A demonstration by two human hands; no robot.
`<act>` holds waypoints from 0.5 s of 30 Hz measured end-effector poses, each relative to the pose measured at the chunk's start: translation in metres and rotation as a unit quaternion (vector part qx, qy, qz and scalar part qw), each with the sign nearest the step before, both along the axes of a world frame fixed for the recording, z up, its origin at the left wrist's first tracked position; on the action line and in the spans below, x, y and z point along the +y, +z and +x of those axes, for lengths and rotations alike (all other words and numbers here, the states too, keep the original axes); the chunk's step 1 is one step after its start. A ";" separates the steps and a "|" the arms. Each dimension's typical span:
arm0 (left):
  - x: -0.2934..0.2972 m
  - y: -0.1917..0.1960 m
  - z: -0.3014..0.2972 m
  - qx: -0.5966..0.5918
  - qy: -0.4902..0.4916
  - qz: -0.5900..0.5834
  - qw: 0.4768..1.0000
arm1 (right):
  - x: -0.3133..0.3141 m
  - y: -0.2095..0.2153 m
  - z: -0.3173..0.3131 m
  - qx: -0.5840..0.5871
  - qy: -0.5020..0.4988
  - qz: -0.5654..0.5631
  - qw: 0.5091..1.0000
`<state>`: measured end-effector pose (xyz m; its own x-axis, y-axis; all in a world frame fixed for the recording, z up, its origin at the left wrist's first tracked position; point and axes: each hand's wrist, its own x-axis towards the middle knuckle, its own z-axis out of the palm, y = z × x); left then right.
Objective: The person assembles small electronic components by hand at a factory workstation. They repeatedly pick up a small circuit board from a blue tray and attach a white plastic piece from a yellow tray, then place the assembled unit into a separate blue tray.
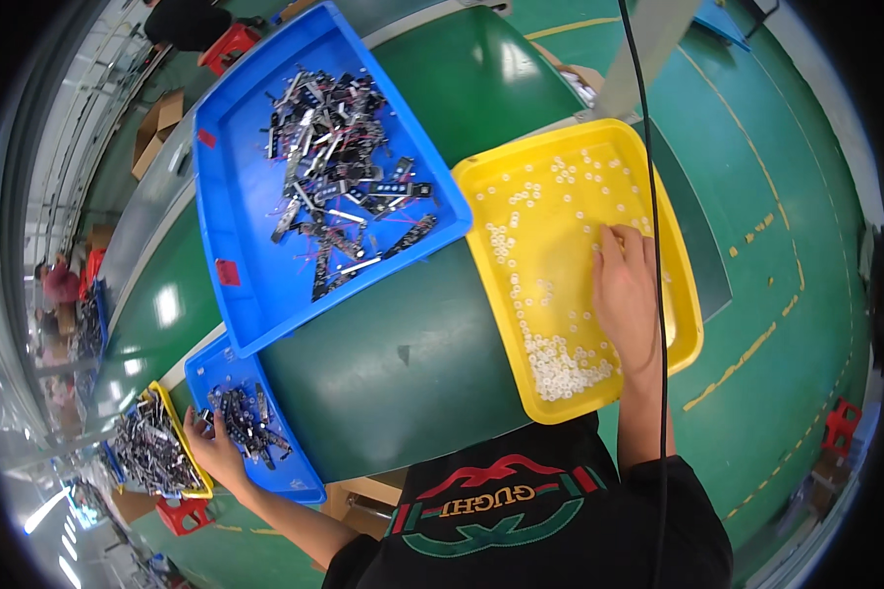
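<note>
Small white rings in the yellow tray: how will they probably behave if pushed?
Being tiny, the white rings are probably very light. Many lie loose and scattered in the yellow tray, so they would likely slide easily; its raised rim should contain them.

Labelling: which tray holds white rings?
The yellow tray under the right hand; leftmost yellow tray, large blue tray and small blue tray hold dark parts.

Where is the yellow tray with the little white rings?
In the head view, the yellow tray sits right of the large blue tray, the right hand over it.
</note>
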<state>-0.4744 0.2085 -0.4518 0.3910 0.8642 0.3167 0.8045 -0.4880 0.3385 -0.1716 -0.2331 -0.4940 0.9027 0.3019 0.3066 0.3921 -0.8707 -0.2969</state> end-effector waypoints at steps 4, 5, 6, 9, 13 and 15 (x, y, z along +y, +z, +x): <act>0.027 -0.012 -0.033 0.031 0.002 -0.036 0.999 | 0.007 -0.010 0.002 0.043 0.005 0.018 0.999; 0.028 -0.011 -0.034 0.023 0.000 -0.039 0.999 | 0.006 -0.009 0.003 0.047 0.011 0.020 0.999; 0.027 -0.009 -0.032 0.016 -0.003 -0.043 0.999 | 0.007 -0.007 0.004 0.051 0.018 0.023 0.998; 0.009 0.010 -0.012 0.129 -0.005 0.033 0.991 | 0.004 -0.005 0.002 0.039 0.024 0.041 0.998; -0.020 0.029 0.048 0.100 -0.067 0.147 0.982 | 0.008 -0.004 0.001 0.041 0.031 0.065 0.997; -0.044 0.039 0.097 0.053 -0.145 0.081 0.985 | 0.008 -0.005 0.001 0.039 0.033 0.077 0.996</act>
